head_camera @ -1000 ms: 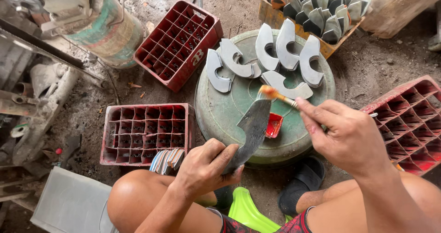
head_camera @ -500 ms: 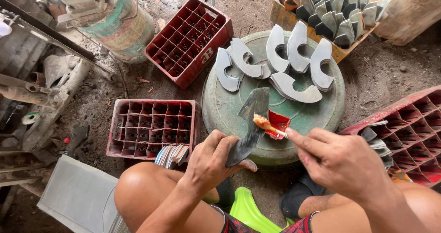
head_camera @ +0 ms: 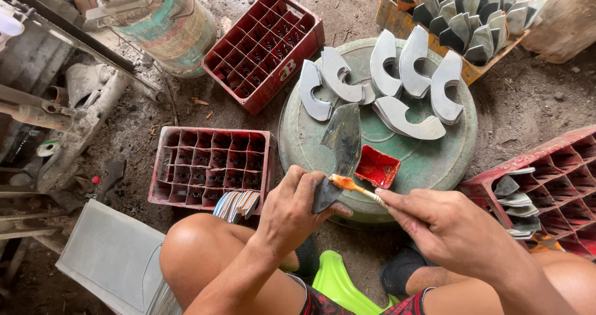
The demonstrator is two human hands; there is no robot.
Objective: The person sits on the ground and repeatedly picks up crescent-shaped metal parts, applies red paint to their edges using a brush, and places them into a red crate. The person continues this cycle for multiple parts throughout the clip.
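Since a second ago the right hand [head_camera: 456, 231] has drawn the small brush [head_camera: 355, 188] back from the upturned green tub [head_camera: 434, 160] toward the body, so its orange-wet tip now touches the lower end of the dark metal blade [head_camera: 338, 150]. The left hand's [head_camera: 292, 212] fingers are closed around that blade's base, holding it upright over the tub's near edge, just beside the little red paint tray [head_camera: 377, 166]; the right fingers pinch the brush handle. This looks like coating in progress; the next stroke likely needs a steady blade.

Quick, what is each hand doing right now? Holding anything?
Left hand: closed around the lower end of a dark metal blade.
Right hand: closed, pinching a small brush, its orange tip touching the blade.
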